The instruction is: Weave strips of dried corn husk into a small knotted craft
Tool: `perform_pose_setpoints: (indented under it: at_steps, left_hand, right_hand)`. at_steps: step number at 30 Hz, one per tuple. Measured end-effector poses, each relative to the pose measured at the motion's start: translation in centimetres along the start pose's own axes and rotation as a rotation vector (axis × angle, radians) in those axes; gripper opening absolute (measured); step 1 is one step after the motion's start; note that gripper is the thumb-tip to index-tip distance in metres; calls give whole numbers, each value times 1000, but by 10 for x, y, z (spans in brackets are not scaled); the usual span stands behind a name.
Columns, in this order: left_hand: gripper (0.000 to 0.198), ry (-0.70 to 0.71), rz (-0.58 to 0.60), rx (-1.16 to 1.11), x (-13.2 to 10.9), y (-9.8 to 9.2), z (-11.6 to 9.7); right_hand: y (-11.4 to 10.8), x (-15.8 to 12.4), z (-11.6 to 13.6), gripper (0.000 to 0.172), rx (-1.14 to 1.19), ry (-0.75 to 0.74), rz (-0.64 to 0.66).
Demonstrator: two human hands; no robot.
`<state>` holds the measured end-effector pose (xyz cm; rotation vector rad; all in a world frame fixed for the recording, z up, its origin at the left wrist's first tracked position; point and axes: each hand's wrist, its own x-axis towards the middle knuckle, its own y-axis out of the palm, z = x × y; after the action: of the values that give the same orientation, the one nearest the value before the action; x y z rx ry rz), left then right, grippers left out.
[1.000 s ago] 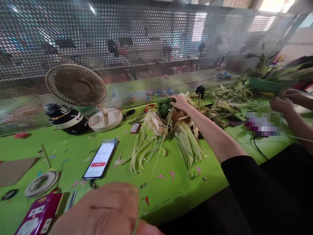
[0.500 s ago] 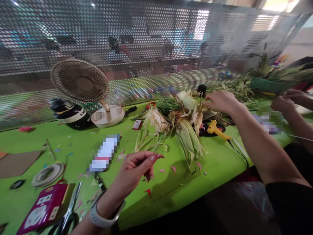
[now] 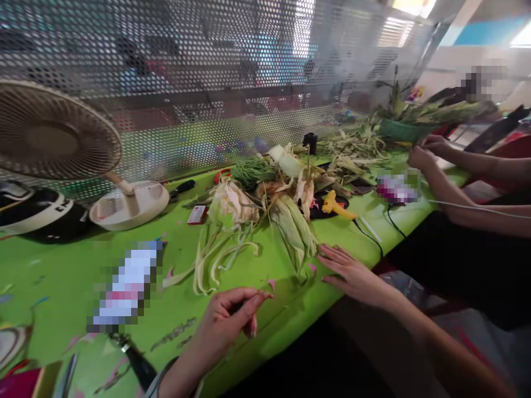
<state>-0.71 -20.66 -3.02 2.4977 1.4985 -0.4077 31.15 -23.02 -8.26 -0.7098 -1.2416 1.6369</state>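
Husks [image 3: 292, 229] lie mid-worktop [image 3: 265, 265], partly covering one another beneath a green strand bundle [image 3: 253, 171]. Your left hand [image 3: 234, 318], near the loose strips [image 3: 207, 260], has thumb and forefinger pressed together; you cannot make out whether anything thin lies between them. Your right hand [image 3: 348, 273] lies palm down at the worktop's edge, fingers stretched, beside the husk ends; contact is unclear. The fan [image 3: 53, 138], bottle [image 3: 37, 213] and tape [image 3: 10, 345] are cut off at left. A co-worker's hands [image 3: 427, 152] hide whatever they may hold. Half a second earlier, your right hand was raised beyond the yellow glue gun [image 3: 338, 207]; it has since come down towards you, and your view has turned right. The bottle's white band shows an "E", the rest illegible; the small box's [image 3: 197, 214] label is too small to read, and the phone's [image 3: 128, 284] screen is blurred.
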Motion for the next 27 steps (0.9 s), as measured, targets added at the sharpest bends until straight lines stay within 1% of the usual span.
perform_pose_setpoints:
  at_steps: [1, 2, 3, 4, 5, 7, 9, 12, 13, 15, 16, 18, 20, 21, 23, 24, 25, 26, 27]
  left_hand:
    - [35, -3, 9, 6, 1, 0, 1]
    - [35, -4, 12, 10, 1, 0, 2]
    - [35, -2, 11, 10, 1, 0, 2]
    - [35, 2, 8, 9, 0, 0, 2]
    - [35, 7, 3, 5, 0, -1, 2]
    - [36, 17, -5, 2, 0, -2, 2]
    - [40, 14, -4, 1, 0, -2, 0]
    - [42, -13, 11, 25, -1, -2, -2]
    - [42, -26, 6, 30, -1, -2, -3]
    - [41, -55, 11, 35, -2, -3, -1]
    - [41, -59, 12, 36, -2, -4, 1]
    - [39, -63, 15, 26, -2, -7, 6]
    - [39, -63, 17, -2, 0, -11, 11]
    - [40, -63, 20, -15, 1, -12, 13]
    - [40, -63, 25, -33, 3, -16, 16]
    - [41, -63, 23, -40, 4, -17, 16]
    - [42, -62, 22, -45, 6, -18, 16]
    - [42, -58, 20, -49, 6, -20, 17]
    - [43, -54, 17, -51, 7, -21, 17]
  right_hand:
    - [-6, -2, -4, 38, 58, 1, -10]
    - [-14, -3, -10, 34, 109, 41, -61]
    - [-23, -3, -17, 34, 123, 130, -165]
    - [-31, 0, -25, 33, 95, 219, -256]
    - [-37, 5, -33, 34, 48, 282, -317]
    - [-39, 21, -41, 36, -42, 336, -354]
    - [-30, 42, -37, 41, -74, 283, -324]
    - [-12, 76, -15, 59, -65, 121, -269]
    - [-9, 87, -6, 65, -70, 83, -272]
    - [-11, 109, 9, 70, -80, 46, -319]
    - [-17, 120, 15, 69, -80, 38, -361]
    - [-34, 143, 21, 59, -67, -41, -398]
    - [-55, 172, 24, 40, -55, -119, -434]
    - [-65, 190, 25, 34, -43, -146, -468]
    - [-82, 235, 27, 30, -56, -168, -525]
    - [-88, 260, 29, 30, -91, -167, -516]
    - [-91, 288, 32, 30, -141, -167, -470]
    - [-93, 317, 36, 31, -216, -180, -369]
    - [-91, 345, 41, 32, -322, -200, -229]
